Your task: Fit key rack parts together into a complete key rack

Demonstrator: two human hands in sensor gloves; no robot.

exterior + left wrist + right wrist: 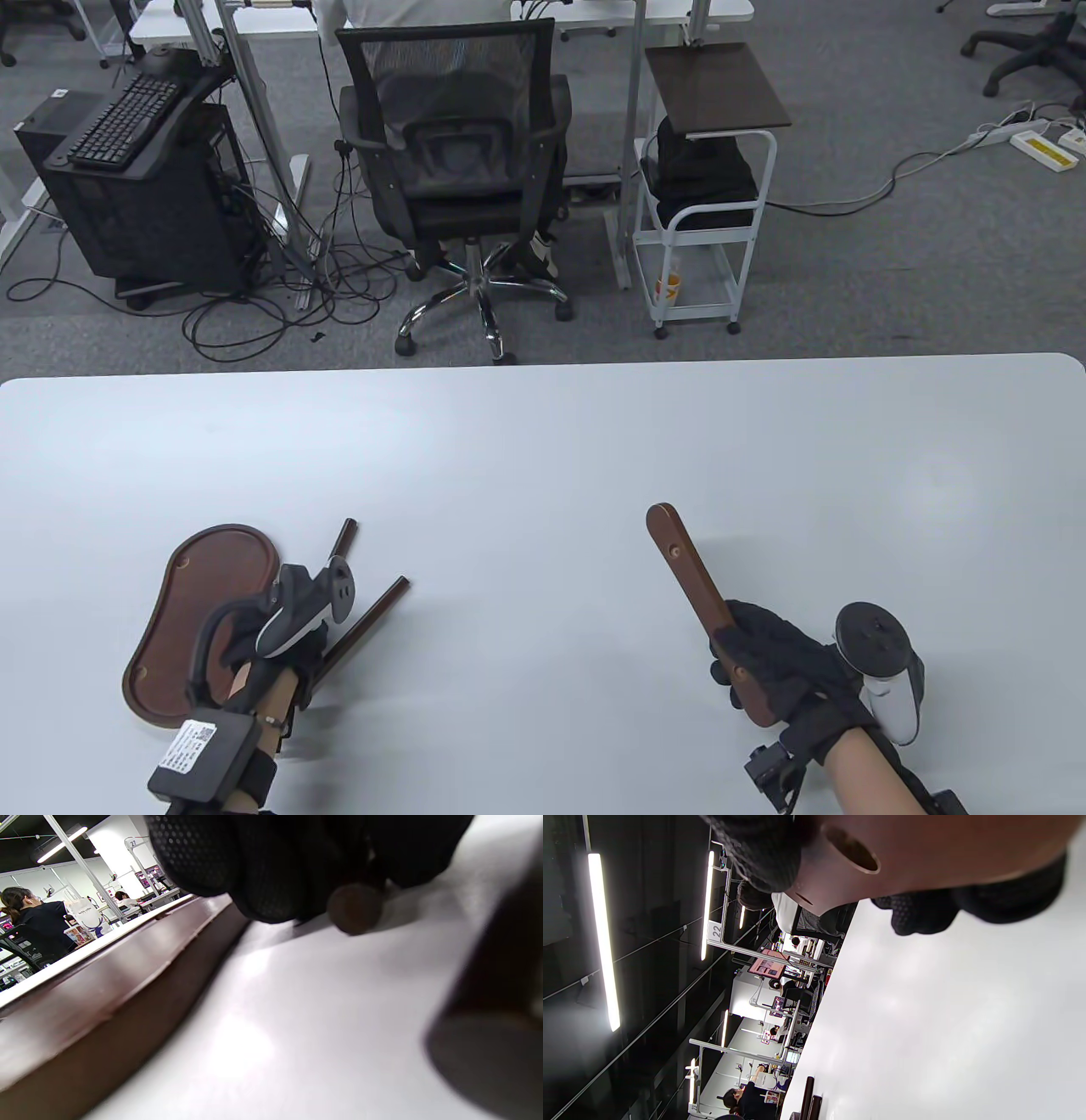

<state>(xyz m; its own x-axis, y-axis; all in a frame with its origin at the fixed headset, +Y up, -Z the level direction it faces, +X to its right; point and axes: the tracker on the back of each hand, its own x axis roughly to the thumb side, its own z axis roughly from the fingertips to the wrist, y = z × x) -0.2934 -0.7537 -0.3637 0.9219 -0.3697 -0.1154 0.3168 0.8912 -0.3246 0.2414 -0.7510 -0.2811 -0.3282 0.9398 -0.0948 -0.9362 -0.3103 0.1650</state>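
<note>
Four dark wooden key rack parts are seen on the white bench (543, 441). At far left, an oval base tray (204, 586) lies flat near the front edge. Just right of it, two thin dowel rods (373, 613) lie angled on the bench, side by side, their near ends hidden under the left hand (271, 649). That hand is lowered over the rods beside the tray; a rounded rod end (354, 908) is seen just below its gloved fingers (254, 866) in the left wrist view, but whether it is gripped cannot be told. Well apart to the right, a flat crossbar with holes (691, 586) is held by its lower end in the right hand (776, 662), fingers wrapped around it, upper end pointing away and leftward. One hole (852, 855) is visible close up in the right wrist view.
</note>
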